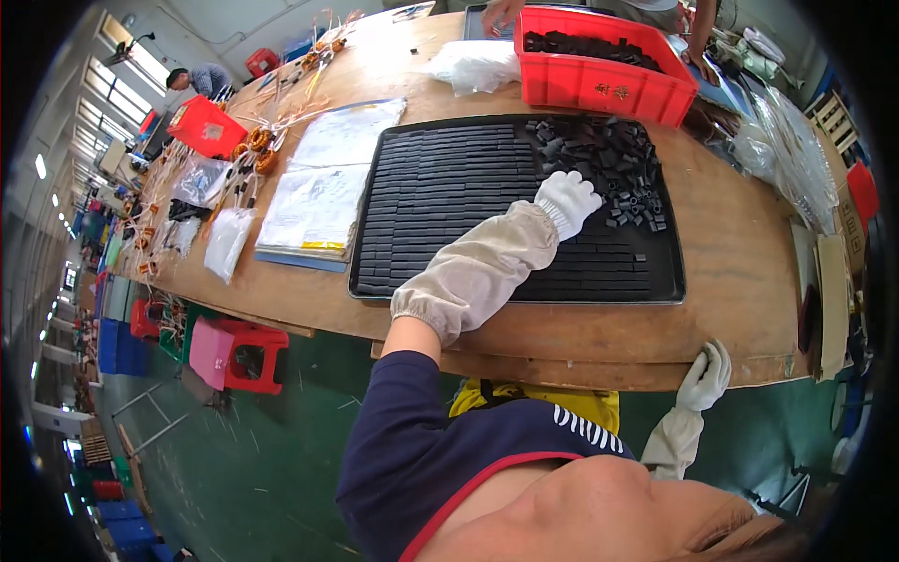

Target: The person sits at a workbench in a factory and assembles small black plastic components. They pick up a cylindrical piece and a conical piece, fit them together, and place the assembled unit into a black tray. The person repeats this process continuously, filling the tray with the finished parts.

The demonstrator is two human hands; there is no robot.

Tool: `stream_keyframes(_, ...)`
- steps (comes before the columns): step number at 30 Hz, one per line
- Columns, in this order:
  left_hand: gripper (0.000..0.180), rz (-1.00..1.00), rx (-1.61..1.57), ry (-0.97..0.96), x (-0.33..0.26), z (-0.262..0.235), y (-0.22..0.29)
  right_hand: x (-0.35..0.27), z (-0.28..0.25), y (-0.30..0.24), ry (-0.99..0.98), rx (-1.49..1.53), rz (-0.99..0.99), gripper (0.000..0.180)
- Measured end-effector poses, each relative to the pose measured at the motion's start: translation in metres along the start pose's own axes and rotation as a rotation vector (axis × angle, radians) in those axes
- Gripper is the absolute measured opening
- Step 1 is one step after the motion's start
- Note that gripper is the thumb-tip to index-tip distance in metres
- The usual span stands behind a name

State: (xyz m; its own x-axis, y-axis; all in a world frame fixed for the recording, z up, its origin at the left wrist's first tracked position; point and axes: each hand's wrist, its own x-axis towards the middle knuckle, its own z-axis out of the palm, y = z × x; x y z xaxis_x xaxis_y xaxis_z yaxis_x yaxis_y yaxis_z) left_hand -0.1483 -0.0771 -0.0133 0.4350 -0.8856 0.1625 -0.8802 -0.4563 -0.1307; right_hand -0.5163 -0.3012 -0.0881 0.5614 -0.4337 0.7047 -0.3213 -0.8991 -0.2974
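Note:
A black rectangular tray (676, 272) lies on the wooden table. Neat rows of small black blocks (449, 187) fill its left and lower parts. Loose black blocks (623, 164), some showing hollow ends, are heaped at its upper right. My left hand (568, 202), in a white glove with a beige sleeve cover, is over the tray where rows meet heap. Its fingers are curled; anything in them is hidden. At the table's near edge, my right hand (706, 375), likewise gloved, rests with fingers extended, holding nothing visible.
A red bin (609, 91) of black pieces stands beyond the tray, beside a clear plastic bag (478, 67). Papers in sleeves (314, 197) lie to the left, near wired copper coils (260, 150). Another person's hand (503, 14) is at the far side. A red stool (257, 356) stands below.

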Motion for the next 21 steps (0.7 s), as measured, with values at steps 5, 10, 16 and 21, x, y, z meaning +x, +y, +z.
stream_keyframes(5,0.024,-0.012,-0.033,0.029,-0.005,0.005,-0.003,0.025,0.003,-0.009,-0.084,0.074,0.168,0.017)
stream_keyframes(10,0.024,0.052,-0.128,0.225,-0.008,0.012,-0.007,0.058,0.031,-0.018,-0.126,0.314,0.153,0.026)
stream_keyframes(16,0.036,0.051,-0.223,0.329,-0.02,0.017,-0.009,0.145,0.048,-0.076,-0.312,0.368,-0.124,0.024)
stream_keyframes(21,0.042,0.068,-0.327,0.446,-0.023,0.016,-0.003,0.187,0.088,-0.098,-0.36,0.418,-0.342,0.023)
